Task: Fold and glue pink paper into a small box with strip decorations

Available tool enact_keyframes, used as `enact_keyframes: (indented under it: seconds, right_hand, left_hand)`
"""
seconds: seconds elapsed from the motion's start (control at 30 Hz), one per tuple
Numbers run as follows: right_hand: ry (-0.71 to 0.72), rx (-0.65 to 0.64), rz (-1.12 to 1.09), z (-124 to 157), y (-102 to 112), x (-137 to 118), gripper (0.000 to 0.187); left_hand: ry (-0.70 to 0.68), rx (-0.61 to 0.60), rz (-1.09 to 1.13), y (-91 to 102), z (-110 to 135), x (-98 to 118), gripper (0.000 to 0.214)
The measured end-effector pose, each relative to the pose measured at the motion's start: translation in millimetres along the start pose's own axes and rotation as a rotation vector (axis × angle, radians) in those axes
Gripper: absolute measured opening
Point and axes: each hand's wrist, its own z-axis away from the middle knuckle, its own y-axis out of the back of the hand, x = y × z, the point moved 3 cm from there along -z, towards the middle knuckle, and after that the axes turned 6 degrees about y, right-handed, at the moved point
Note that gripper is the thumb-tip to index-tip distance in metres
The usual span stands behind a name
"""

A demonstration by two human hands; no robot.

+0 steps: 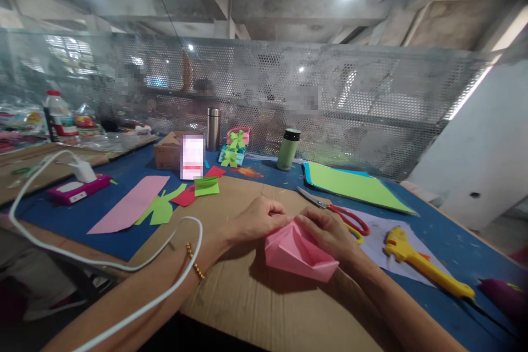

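Observation:
Between my two hands is a folded pink paper box [303, 256], held just above the brown cardboard sheet [231, 308]. My left hand [259, 217] pinches its far left edge with fingertips closed. On the far right edge, my right hand [325, 228] grips the paper close to the left fingertips. The box's hollow side faces me, with creased panels standing up. Just beyond my right hand lie scissors [350, 219] with red and yellow handles, partly hidden by the hand.
A yellow glue gun [429, 269] rests on white paper at right. Green sheets [358, 187] lie behind it. Left are a pink strip [130, 206], green cutouts [160, 210] and a purple power strip [80, 190]. A white cable [136, 322] crosses my left forearm. A green tumbler [287, 151] stands behind.

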Motion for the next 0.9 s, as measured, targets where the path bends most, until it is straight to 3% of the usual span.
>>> enact_keyframes:
  seconds: [0.17,0.43,0.67,0.9]
  right_hand:
    - [-0.025,-0.003,-0.098,-1.5,-2.2,-2.9,0.047]
    - [-0.214,0.084,-0.375,0.5,-0.6,1.3,0.049]
    - [-0.136,0.095,-0.333,2.9,1.3,5.0,0.045]
    - [-0.171,0.098,-0.492,3.1,-0.1,8.2,0.055]
  left_hand:
    - [0.005,0.009,0.004,-0.7,-4.3,-3.5,0.030]
    - [0.068,0.087,0.052,9.0,-6.9,-5.4,0.028]
    - [0.067,0.076,0.033,5.1,-7.0,-8.1,0.030]
    - [0.084,0.079,0.069,9.7,-6.2,-11.8,0.033]
